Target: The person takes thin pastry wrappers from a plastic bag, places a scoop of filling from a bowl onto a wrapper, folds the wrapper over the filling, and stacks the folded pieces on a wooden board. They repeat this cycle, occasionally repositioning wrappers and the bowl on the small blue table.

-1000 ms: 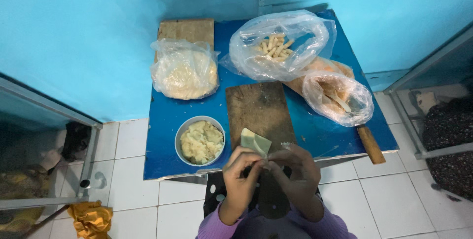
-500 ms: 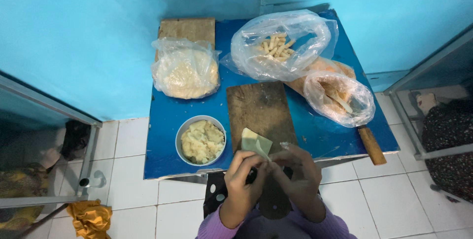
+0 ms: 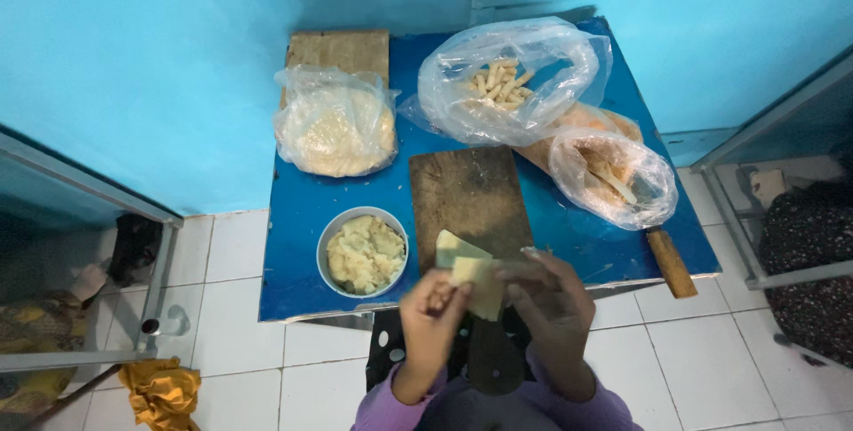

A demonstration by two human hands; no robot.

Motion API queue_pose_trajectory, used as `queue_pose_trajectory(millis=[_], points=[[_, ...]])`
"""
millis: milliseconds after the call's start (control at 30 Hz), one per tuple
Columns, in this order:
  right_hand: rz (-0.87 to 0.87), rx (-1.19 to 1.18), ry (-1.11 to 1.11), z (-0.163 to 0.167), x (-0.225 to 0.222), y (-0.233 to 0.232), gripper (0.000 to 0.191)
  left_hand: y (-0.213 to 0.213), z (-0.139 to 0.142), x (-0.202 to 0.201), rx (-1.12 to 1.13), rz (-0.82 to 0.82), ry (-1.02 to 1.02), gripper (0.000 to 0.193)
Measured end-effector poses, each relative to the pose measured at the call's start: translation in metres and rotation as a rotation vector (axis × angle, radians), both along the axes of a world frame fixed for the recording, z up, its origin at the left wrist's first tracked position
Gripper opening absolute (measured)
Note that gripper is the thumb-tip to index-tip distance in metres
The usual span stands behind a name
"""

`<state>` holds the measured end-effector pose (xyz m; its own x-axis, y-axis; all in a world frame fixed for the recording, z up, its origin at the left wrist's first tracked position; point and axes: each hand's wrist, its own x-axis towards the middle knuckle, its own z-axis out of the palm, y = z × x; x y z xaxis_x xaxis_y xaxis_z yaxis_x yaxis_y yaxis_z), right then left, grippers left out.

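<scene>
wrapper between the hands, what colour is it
Pale yellow; the wrapper, held by both hands, shows best in the head view.

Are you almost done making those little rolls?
Some look done: a clear bag holds a small pile of finished rolls. In hand: the left hand and right hand fold one pale wrapper together. Left: the bowl of filling is nearly full, and another bag holds a thick stack of wrappers. So probably not close.

We see three clear plastic bags on the blue counter (image 3: 302,218): a bag of pale sheets (image 3: 336,122) at back left, a bag of short sticks (image 3: 506,80) at back centre, and a smaller bag (image 3: 613,178) at right.
</scene>
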<state>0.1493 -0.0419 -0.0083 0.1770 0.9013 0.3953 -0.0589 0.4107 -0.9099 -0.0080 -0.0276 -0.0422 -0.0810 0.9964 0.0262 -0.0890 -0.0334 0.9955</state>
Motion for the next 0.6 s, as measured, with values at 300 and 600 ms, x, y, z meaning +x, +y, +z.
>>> queue_pose_trajectory(millis=[300, 600], points=[[0.193, -0.296, 0.122, 0.01, -0.003, 0.014, 0.063, 0.003, -0.028, -0.004, 0.069, -0.05, -0.457, 0.02], [0.083, -0.274, 0.294, 0.0, -0.007, 0.013, 0.054, -0.004, 0.004, -0.008, 0.104, -0.264, -0.428, 0.05]])
